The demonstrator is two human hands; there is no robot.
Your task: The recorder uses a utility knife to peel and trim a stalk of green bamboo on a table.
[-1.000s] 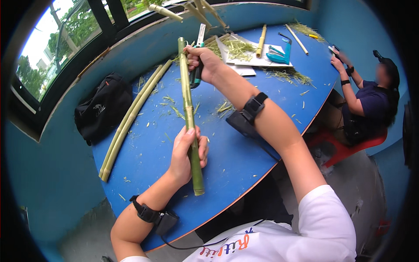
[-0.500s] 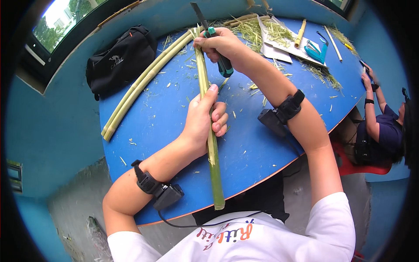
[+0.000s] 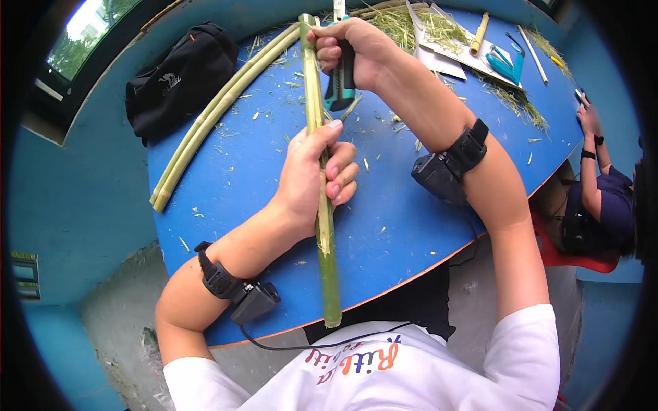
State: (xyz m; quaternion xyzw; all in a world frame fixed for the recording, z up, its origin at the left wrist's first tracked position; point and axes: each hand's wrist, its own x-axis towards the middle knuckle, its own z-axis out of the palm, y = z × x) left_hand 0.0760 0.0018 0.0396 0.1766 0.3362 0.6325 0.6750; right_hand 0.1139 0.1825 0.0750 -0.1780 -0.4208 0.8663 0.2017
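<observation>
My left hand point(image 3: 312, 171) is closed around the middle of a bamboo stalk point(image 3: 330, 284). The stalk runs from the far side of the table toward my body; its near end is green, and pale scraped wood shows farther up. My right hand point(image 3: 360, 51) grips a utility knife point(image 3: 340, 85) with a black and teal handle, close beside the stalk's far end. The knife's blade points away from me past the fingers. Whether the blade touches the bamboo, I cannot tell.
Two long peeled stalks point(image 3: 205, 128) lie at the left beside a black bag point(image 3: 179, 82). Green shavings point(image 3: 510, 103) litter the blue table point(image 3: 384, 233). Farther right are white boards point(image 3: 439, 63), a short bamboo piece point(image 3: 480, 34) and a teal tool point(image 3: 507, 65). Another person point(image 3: 603, 192) sits at the right.
The stalk's far end now reaches farther away and looks green. The right hand and knife have shifted slightly away and right, with the handle turned more upright. The left hand keeps its hold.
</observation>
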